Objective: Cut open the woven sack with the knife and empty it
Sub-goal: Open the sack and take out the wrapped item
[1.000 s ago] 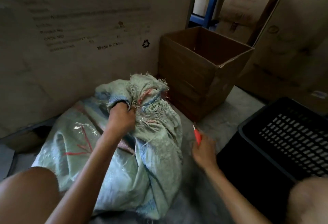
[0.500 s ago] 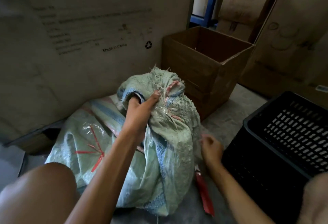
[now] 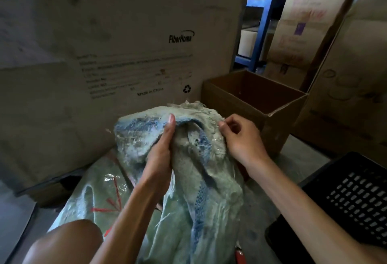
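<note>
1. The left hand (image 3: 161, 155) was clamped on the gathered top of the woven sack (image 3: 188, 180), palm wrapped round a thick fold, thumb pointing up along the fabric.
2. The right hand (image 3: 243, 138) was at the frayed right edge of the sack's mouth, fingers curled in narrow; whether it truly pinched loose threads or merely touched them could not be told.
3. The sack itself, pale green with blue woven stripes and red markings, stood bunched on the floor between the person's arms, its ragged top raised and leaning against the big carton behind.
4. The knife (image 3: 239, 254) lay on the floor, a red handle peeking out beside the sack's lower right edge, touched by neither hand.
5. The count: two hands, one sack, one knife, one open box, one crate.
6. A large printed carton (image 3: 125, 44) filled the background just behind the sack.
7. An open brown cardboard box (image 3: 251, 100) sat just right of the sack's top, close behind the right hand.
8. A black perforated plastic crate (image 3: 356, 196) stood at the right, beside the right forearm.
9. A bare knee (image 3: 69, 240) crowded the lower left, covering part of the sack's base.
10. A blue shelf frame (image 3: 263, 19) rose behind the boxes.
</note>
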Motion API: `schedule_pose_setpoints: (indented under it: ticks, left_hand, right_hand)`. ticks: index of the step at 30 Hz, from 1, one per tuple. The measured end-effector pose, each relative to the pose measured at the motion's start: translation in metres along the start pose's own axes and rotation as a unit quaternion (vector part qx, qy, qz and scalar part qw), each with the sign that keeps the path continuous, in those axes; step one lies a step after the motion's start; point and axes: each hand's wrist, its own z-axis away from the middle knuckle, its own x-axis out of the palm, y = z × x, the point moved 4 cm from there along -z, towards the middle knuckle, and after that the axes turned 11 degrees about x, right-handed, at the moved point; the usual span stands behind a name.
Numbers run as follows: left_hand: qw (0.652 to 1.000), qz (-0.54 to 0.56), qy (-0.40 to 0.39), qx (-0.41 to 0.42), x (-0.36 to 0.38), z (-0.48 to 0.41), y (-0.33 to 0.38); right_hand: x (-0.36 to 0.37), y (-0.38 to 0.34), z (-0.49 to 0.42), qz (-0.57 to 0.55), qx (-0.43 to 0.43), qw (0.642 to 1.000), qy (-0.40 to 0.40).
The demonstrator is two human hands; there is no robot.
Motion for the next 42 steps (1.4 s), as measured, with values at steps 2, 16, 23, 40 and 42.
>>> schedule_pose_setpoints:
  ticks: [2, 16, 23, 40, 42]
  left_hand:
    - [0.996, -0.058, 0.064, 0.021, -0.022, -0.008, 0.006]
    - [0.881, -0.444, -0.079, -0.142, -0.045, -0.016, -0.005]
    - [0.951, -0.306, -0.032, -0.027, -0.023, -0.016, -0.008]
    - [0.857, -0.438, 0.175, 0.209, -0.048, -0.022, 0.02]
    - [0.845, -0.44, 0.184, 0.242, -0.046, -0.021, 0.027]
  right_hand:
    - [-0.016, 0.01, -0.012, -0.033, 0.024, 0.997, 0.062]
    - [-0.016, 0.041, -0.005, -0.356, 0.192, 0.909, -0.103]
    - [0.003, 0.019, 0.01, -0.18, 0.093, 0.96, -0.194]
    - [-0.027, 0.065, -0.027, -0.082, 0.145, 0.977, 0.135]
    - [-0.028, 0.058, -0.028, -0.082, 0.125, 0.978, 0.147]
